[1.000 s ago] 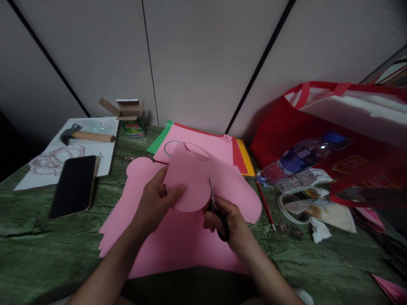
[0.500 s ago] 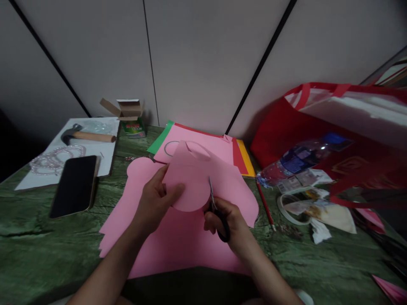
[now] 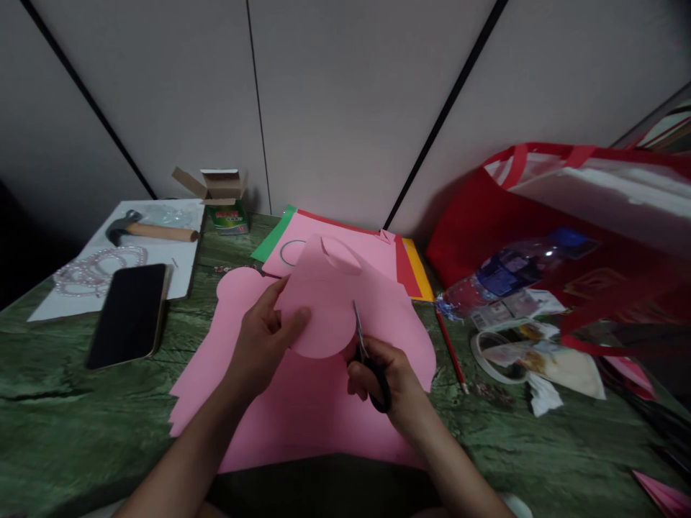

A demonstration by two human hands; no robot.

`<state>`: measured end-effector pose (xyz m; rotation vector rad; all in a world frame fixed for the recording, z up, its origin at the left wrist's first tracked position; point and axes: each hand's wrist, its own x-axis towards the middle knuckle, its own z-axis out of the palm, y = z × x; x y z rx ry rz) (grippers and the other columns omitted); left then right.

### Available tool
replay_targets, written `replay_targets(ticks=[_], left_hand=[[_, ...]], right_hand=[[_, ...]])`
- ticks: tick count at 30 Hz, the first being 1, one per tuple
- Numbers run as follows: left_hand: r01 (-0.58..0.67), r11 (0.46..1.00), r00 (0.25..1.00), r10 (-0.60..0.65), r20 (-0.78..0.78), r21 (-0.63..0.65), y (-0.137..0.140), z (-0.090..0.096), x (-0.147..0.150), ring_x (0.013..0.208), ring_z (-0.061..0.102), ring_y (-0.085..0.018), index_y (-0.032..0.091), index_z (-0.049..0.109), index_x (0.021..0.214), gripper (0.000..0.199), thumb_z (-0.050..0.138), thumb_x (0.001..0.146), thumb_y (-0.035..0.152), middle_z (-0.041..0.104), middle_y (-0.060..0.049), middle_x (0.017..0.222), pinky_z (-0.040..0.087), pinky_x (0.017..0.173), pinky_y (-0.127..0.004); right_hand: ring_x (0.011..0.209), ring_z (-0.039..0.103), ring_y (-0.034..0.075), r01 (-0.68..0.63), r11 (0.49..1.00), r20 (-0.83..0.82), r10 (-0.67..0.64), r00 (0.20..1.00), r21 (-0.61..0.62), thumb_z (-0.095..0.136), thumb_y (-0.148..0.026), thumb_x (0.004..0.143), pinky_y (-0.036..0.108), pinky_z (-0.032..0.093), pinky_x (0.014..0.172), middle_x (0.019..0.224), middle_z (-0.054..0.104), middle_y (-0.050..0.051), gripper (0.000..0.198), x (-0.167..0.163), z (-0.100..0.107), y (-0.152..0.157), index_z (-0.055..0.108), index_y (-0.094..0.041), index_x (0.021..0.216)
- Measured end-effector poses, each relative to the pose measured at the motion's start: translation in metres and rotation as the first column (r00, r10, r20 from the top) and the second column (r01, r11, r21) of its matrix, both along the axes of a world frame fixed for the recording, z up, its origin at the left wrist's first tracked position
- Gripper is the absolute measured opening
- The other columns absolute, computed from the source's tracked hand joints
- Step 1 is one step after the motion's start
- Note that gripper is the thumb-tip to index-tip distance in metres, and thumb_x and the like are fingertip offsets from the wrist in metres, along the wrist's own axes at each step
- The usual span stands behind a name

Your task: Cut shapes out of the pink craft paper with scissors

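Observation:
My left hand [image 3: 264, 327] pinches a piece of pink paper [image 3: 324, 316] between thumb and fingers, holding it above the table. Its near edge is cut in a round curve, and a strip curls up at its far end. My right hand [image 3: 386, 370] is closed round the black handles of a pair of scissors [image 3: 372, 378]. The blades point away from me at the right edge of the held paper; how far apart they are I cannot tell. Beneath both hands lie larger pink sheets [image 3: 302, 424] with wavy edges.
Left: a phone [image 3: 128, 315], a hammer [image 3: 154, 230], beads [image 3: 97, 272] and a small opened box [image 3: 229, 212]. Behind the hands lie coloured sheets [image 3: 413, 270]. Right: a red pencil [image 3: 452, 349], a water bottle [image 3: 502, 277], a tape roll [image 3: 480, 360] and a red bag [image 3: 464, 216].
The curling strip at the far end of the held paper has shifted slightly and shows a wider loop. Both hands and the scissors stay almost where they were.

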<state>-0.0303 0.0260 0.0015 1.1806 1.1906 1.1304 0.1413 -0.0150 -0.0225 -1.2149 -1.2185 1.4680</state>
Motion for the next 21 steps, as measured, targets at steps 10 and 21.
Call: replay_targets(ticks=[10,21], left_hand=[[-0.009,1.000,0.998,0.009,0.064,-0.009,-0.0021,-0.0020,0.0033,0.044,0.050,-0.009,0.019,0.050,0.118,0.045,0.060,0.078,0.037,0.056,0.005,0.054,0.040,0.039,-0.017],[0.031,0.999,0.999,-0.031,-0.012,-0.037,-0.0061,0.0037,0.0094,0.038,0.062,-0.019,0.017,0.051,0.093,0.027,0.063,0.076,0.033,0.065,0.001,0.053,0.051,0.035,-0.026]], right_hand=[[0.037,0.043,0.008,-0.003,1.000,0.016,0.003,1.000,-0.002,0.064,-0.031,0.068,0.020,0.034,0.037,0.046,0.050,-0.006,0.017,-0.0010,0.0032,-0.0003,0.053,-0.018,0.065],[0.045,0.045,0.009,0.005,0.999,-0.040,-0.004,0.999,0.040,0.069,-0.039,0.068,0.022,0.038,0.042,0.054,0.049,-0.005,0.025,-0.0040,-0.0042,-0.0017,0.056,-0.018,0.074]])
